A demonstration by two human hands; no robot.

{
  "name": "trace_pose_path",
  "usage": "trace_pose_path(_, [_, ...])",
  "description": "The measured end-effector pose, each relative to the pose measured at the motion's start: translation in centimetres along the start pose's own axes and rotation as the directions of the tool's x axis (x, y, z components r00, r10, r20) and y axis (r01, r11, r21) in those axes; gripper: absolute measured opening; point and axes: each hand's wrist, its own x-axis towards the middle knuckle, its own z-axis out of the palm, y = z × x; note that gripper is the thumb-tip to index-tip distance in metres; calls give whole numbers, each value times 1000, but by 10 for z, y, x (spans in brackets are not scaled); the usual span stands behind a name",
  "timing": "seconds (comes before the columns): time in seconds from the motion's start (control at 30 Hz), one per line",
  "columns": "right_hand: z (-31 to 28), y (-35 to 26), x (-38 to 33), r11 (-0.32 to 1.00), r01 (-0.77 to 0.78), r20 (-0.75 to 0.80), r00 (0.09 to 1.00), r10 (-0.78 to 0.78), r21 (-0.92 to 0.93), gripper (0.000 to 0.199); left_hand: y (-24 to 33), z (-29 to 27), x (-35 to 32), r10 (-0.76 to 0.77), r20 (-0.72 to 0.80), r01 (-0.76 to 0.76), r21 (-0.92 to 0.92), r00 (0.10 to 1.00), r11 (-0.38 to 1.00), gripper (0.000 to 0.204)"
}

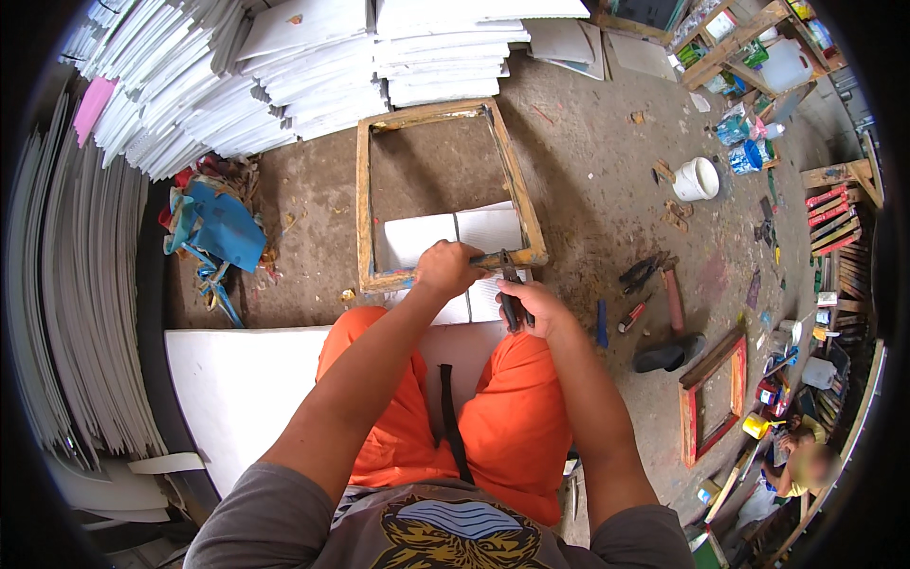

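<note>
A worn wooden frame (365, 190) stands tilted in front of my knees, its near bar close to me. My left hand (447, 270) is closed around that near bar, left of its right corner. In my right hand (538, 308) are pliers (510, 284) with dark handles, their jaws at the near bar close to the right corner. Whether the jaws grip anything is too small to tell. Beneath the frame lies a white bundle (408, 237) with a dark strap across it, partly hidden by the bar and my hands.
Stacks of white sheets (313, 76) rise at the back left. A blue scrap heap (223, 223) lies left. On the right are a white bucket (697, 178), loose tools (645, 275), a black shoe (669, 353) and a red-edged frame (692, 417). Another person (801, 465) sits far right.
</note>
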Motion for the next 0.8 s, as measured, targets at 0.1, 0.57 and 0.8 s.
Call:
trace_pose_path(0.1, [20,-5,-9,948,142,-169,966,-195,-284,36,0,1,1,5,-10,-5,20,1000,1000,46])
trace_pose_path(0.57, [-32,12,-35,962,269,-248,935,-252,36,40,3,-2,2,-25,51,26,-37,998,999,51])
trace_pose_path(0.8, [-5,19,-31,991,121,-18,992,-122,-65,49,-26,3,-6,161,-237,-169,-13,958,986,46])
